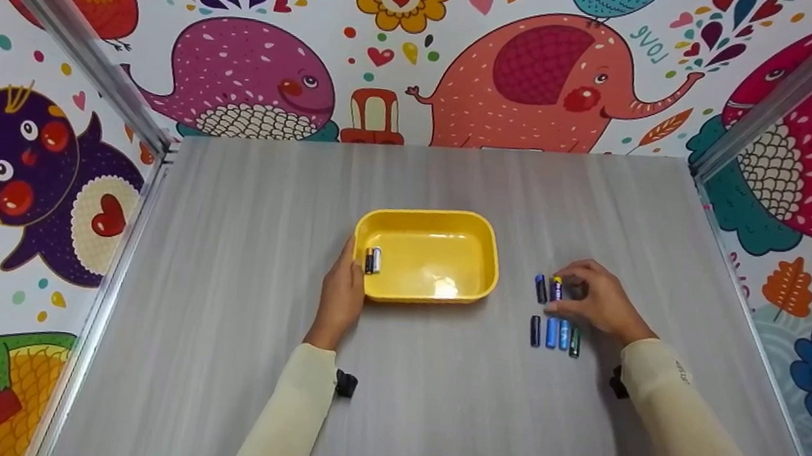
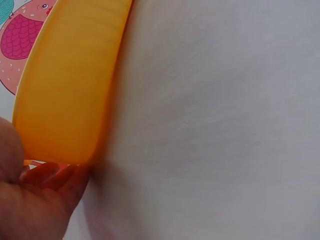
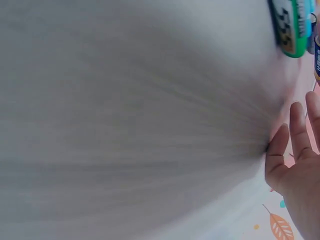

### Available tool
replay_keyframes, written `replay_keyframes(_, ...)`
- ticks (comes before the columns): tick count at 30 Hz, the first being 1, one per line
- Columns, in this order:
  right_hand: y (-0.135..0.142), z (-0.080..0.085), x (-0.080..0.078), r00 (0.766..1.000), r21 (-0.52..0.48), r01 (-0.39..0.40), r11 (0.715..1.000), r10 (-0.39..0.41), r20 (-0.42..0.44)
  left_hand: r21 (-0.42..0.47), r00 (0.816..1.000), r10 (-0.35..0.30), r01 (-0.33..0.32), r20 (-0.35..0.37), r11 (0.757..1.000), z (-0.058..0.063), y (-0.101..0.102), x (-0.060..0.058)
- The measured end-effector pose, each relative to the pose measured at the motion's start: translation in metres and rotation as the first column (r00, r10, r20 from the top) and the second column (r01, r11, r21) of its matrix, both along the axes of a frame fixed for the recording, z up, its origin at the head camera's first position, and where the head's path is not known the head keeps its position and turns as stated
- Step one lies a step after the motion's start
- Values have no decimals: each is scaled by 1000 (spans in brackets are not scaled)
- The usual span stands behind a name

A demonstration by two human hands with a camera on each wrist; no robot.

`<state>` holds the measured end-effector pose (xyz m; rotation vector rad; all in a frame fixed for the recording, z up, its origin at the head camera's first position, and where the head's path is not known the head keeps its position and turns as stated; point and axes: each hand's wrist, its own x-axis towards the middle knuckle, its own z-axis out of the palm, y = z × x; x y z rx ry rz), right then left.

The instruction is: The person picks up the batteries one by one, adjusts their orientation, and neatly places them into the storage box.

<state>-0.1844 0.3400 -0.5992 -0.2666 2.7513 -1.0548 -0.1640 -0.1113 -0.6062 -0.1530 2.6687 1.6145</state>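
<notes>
A yellow tray (image 1: 421, 299) stands near the table's middle. My left hand (image 1: 343, 293) holds its left end, fingers against the outer wall; the left wrist view shows this hand (image 2: 42, 195) at the tray's end wall (image 2: 70, 90). Two batteries (image 1: 373, 261) lie inside at the left. My right hand (image 1: 604, 300) reaches over a yellow-topped battery (image 1: 557, 288), thumb and forefinger at its two ends; whether they pinch it is unclear. Beside it lies a dark blue battery (image 1: 541, 288). In the right wrist view, three fingers of the right hand (image 3: 295, 165) are extended.
Nearer me lies a row of batteries: a dark one (image 1: 535, 331), two blue ones (image 1: 552, 332) and a green one (image 1: 575, 342). The grey table (image 1: 230, 391) is bounded by walls printed with cartoon animals, with metal posts (image 1: 72, 34) at the corners.
</notes>
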Motion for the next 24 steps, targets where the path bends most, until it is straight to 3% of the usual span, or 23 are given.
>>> replay_keyframes(9,-19,21,-6,999,-54,-10,998,8,-33,2,1000,-3,3,2,1000,0,0,1)
replay_keyframes(16,-47,38,-18,999,-31,-6,999,4,-49,-11,1000,-1,1,-3,1000,-1,0,1)
replay_keyframes(24,-83,54,-36,996,-89,-31,996,23,-89,7,1000,-3,3,-18,1000,0,0,1)
